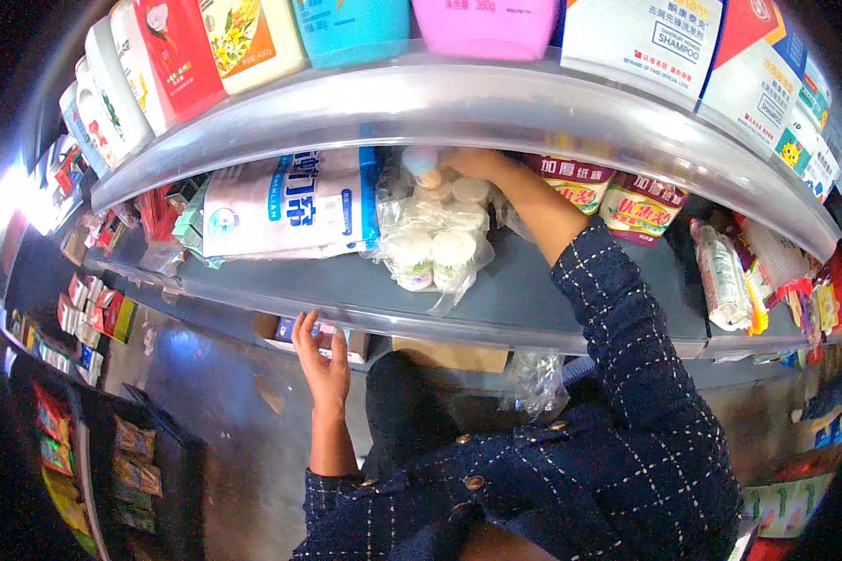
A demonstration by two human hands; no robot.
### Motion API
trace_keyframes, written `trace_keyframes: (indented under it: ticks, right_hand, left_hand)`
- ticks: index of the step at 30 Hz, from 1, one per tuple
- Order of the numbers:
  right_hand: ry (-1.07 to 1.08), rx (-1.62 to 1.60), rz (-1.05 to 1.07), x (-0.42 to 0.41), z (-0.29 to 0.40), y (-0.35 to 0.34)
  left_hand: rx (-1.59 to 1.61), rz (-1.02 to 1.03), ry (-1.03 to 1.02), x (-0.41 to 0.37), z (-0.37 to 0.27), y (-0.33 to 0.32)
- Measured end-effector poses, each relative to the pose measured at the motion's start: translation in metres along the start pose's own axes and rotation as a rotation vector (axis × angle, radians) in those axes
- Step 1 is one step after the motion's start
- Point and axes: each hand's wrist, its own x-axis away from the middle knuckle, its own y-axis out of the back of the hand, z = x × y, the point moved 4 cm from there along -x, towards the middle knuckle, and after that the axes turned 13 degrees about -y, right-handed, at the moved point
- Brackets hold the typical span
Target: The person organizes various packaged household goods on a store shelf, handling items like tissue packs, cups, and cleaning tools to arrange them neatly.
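My right hand (466, 163) reaches under the upper shelf, behind a group of white-lidded jars (428, 252) wrapped in clear plastic. Its fingers are beside a blurred container with a pale blue top (421, 163); whether they grip it cannot be seen. The upper shelf's edge hides part of that hand. Lower down, my left hand (323, 357) is raised in front of the lower shelf's front edge, fingers apart and holding nothing. A large white and blue printed plastic package (288, 203) lies left of the jars.
Shampoo boxes (638, 49) and upright bottles (351, 28) line the upper shelf (421, 98). Packs of paper cups (642, 207) stand right of my forearm. Bagged goods (723, 273) fill the lower shelf's right end. A cardboard box (449, 354) sits beneath.
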Motion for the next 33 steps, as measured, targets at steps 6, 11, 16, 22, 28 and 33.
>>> trace_keyframes:
  ticks: [6,11,16,22,28,33]
  right_hand:
    - [0.104,0.033,0.113,0.010,0.007,0.036]
    - [0.041,0.174,-0.133,-0.033,-0.079,0.001]
    - [0.039,-0.176,0.089,-0.017,-0.028,-0.019]
    - [0.159,-0.137,-0.133,0.017,-0.006,-0.002]
    - [0.294,0.240,0.081,0.067,0.032,0.007]
    - [-0.019,0.091,0.188,0.052,0.023,0.011]
  left_hand:
    - [0.018,0.007,-0.006,-0.002,-0.009,0.002]
    - [0.058,0.019,-0.184,-0.024,-0.044,-0.025]
    - [0.105,0.001,-0.380,-0.071,-0.093,-0.037]
    - [0.103,0.140,-0.431,-0.132,-0.114,-0.070]
    - [0.025,0.278,-0.423,-0.182,-0.095,-0.129]
    - [-0.038,0.388,-0.426,-0.217,-0.051,-0.158]
